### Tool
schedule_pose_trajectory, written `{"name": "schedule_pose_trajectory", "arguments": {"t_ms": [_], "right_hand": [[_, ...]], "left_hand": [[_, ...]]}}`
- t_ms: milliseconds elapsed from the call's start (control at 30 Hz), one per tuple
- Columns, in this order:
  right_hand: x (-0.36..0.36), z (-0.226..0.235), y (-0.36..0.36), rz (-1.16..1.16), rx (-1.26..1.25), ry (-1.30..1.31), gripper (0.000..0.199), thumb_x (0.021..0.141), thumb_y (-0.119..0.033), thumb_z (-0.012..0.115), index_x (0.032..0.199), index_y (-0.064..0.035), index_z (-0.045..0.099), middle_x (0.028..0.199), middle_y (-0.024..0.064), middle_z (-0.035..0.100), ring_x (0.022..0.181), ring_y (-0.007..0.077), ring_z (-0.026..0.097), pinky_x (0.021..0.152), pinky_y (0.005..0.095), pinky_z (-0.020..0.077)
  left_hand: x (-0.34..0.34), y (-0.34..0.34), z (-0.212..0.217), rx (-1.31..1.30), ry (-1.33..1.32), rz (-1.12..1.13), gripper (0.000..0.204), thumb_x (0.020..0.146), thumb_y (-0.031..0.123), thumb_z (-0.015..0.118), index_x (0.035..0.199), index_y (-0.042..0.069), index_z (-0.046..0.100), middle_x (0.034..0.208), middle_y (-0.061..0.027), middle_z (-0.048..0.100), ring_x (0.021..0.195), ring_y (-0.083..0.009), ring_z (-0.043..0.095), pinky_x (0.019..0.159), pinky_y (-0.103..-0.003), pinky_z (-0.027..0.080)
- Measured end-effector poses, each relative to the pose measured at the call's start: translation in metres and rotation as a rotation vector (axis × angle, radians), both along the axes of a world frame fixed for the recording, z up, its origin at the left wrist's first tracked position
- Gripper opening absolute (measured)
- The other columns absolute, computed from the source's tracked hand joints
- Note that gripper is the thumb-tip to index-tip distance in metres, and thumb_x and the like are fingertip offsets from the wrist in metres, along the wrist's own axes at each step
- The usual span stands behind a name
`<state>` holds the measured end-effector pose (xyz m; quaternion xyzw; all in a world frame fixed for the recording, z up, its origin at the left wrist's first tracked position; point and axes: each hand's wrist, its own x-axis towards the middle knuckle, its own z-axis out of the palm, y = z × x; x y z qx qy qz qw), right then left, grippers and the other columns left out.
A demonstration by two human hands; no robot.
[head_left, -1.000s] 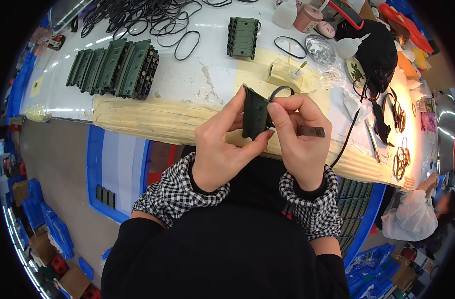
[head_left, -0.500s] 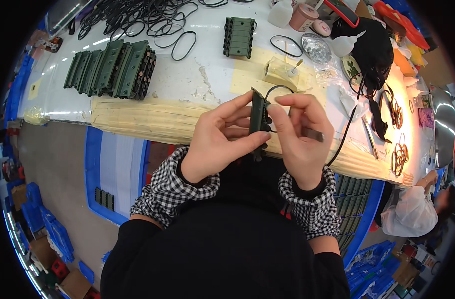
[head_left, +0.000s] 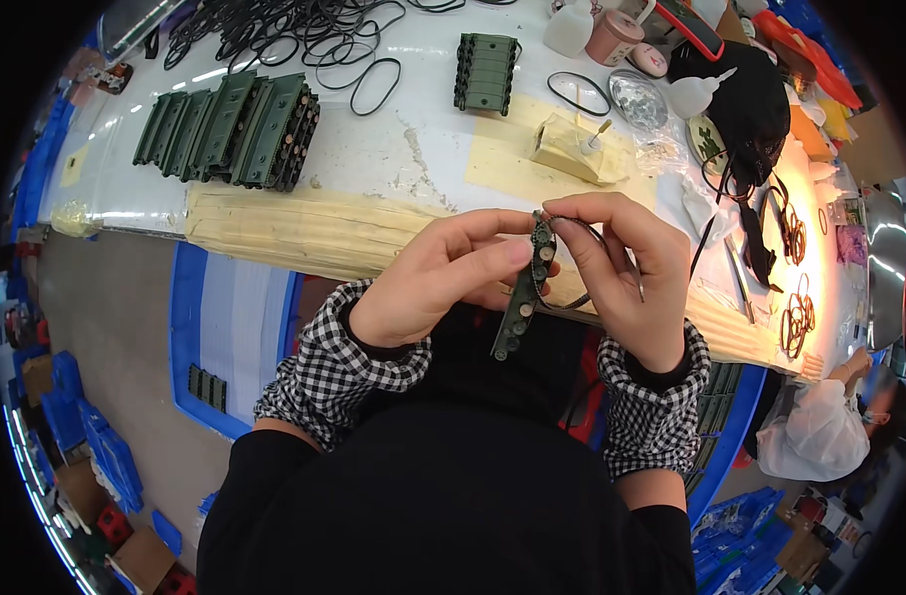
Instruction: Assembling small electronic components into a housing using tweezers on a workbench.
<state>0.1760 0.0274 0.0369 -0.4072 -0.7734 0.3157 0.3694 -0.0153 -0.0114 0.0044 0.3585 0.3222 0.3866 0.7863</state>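
Head view, near to far. The person's checked cuffs [head_left: 374,357] rise from the lower edge and both hands meet just in front of the chest, short of the table edge [head_left: 304,233]. The left hand [head_left: 428,283] pinches the green part [head_left: 525,283], a narrow strip with round wheels, between thumb and fingers along its upper half; the part stands nearly upright, seen edge-on, its lower end free. The right hand [head_left: 622,268] closes thumb and forefinger on the part's top end, where a thin black band [head_left: 582,297] appears to run off behind the hand, though the view is too small to say how it sits on the wheels. Both grasps are fingertip pinches, not full fists.

Risks, as judged from this pose: the stretched band could snap off the wheels if either pinch eases, since only fingertips restrain it; the part, held above the lap and not over the table, would then drop toward the floor; a twist between the two hands could bend the slim strip.

Farther off on the table: a yellow block [head_left: 572,149] on taped paper, a row of finished green parts [head_left: 230,129] at left, one more green piece [head_left: 486,71], a heap of loose black bands [head_left: 294,30], a white bottle [head_left: 696,94] and a black cloth [head_left: 740,99] at right. Another person [head_left: 820,436] sits at the far right
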Motion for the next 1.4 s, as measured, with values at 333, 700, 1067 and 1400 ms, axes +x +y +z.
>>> {"name": "schedule_pose_trajectory", "arguments": {"t_ms": [333, 700, 1067, 1400], "right_hand": [[0.003, 0.0, -0.001, 0.027, 0.056, -0.023, 0.013, 0.078, 0.0, 0.071, 0.09, -0.0033, 0.068, 0.073, 0.0064, 0.066, 0.057, 0.0138, 0.06, 0.05, 0.0246, 0.044], [0.004, 0.0, -0.001, 0.022, 0.096, -0.05, 0.012, 0.078, 0.001, 0.07, 0.09, -0.002, 0.067, 0.074, 0.0088, 0.067, 0.063, 0.0195, 0.066, 0.055, 0.0268, 0.0493], [0.004, 0.001, -0.004, 0.026, 0.079, -0.053, 0.013, 0.08, 0.002, 0.069, 0.092, -0.0013, 0.067, 0.075, 0.0095, 0.067, 0.063, 0.0186, 0.067, 0.056, 0.0258, 0.0506], [0.004, -0.009, -0.005, 0.062, 0.219, -0.02, 0.015, 0.08, 0.004, 0.067, 0.094, 0.0003, 0.066, 0.08, 0.0115, 0.067, 0.069, 0.0232, 0.068, 0.06, 0.0286, 0.0529]], "left_hand": [[0.007, 0.001, -0.003, -0.064, -0.075, 0.05, 0.038, 0.098, 0.021, 0.053, 0.125, -0.006, 0.052, 0.106, -0.0114, 0.065, 0.095, -0.0153, 0.065, 0.079, -0.026, 0.054], [0.01, 0.002, -0.002, -0.037, -0.021, 0.058, 0.036, 0.098, 0.022, 0.054, 0.122, -0.005, 0.055, 0.102, -0.0089, 0.066, 0.09, -0.0104, 0.063, 0.074, -0.024, 0.053], [0.007, 0.005, -0.002, -0.065, -0.028, 0.013, 0.036, 0.099, 0.019, 0.046, 0.125, -0.006, 0.05, 0.11, -0.0148, 0.064, 0.103, -0.0206, 0.065, 0.089, -0.034, 0.054], [0.015, 0.003, -0.005, -0.049, 0.031, 0.126, 0.033, 0.097, 0.022, 0.057, 0.119, -0.003, 0.057, 0.096, -0.0079, 0.068, 0.084, -0.0102, 0.064, 0.069, -0.023, 0.054]]}}
